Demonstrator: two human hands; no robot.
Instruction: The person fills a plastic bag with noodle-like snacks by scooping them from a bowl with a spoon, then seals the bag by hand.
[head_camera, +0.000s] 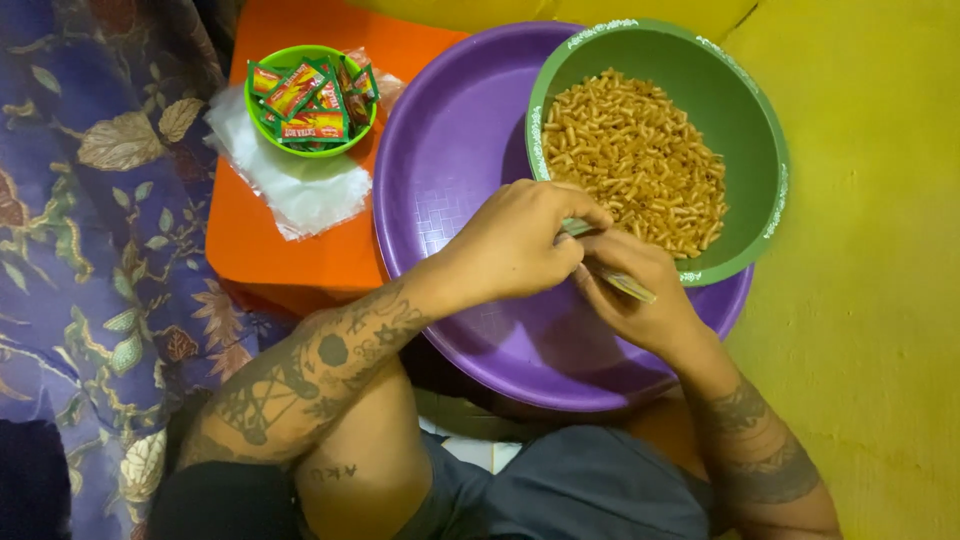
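Note:
My left hand (520, 240) and my right hand (635, 295) meet over a large purple basin (450, 150), both pinching a small clear plastic packet (622, 283) between the fingers. A green bowl (755, 130) filled with short golden fried snack sticks (635, 160) rests tilted on the basin's far right rim, just beyond my fingertips.
A small green bowl (262, 130) heaped with red and green seasoning sachets (310, 100) stands on an orange stool (290, 250) beside a stack of clear plastic bags (300, 185). A purple floral cloth (90, 220) lies to the left, a yellow surface (870, 300) to the right.

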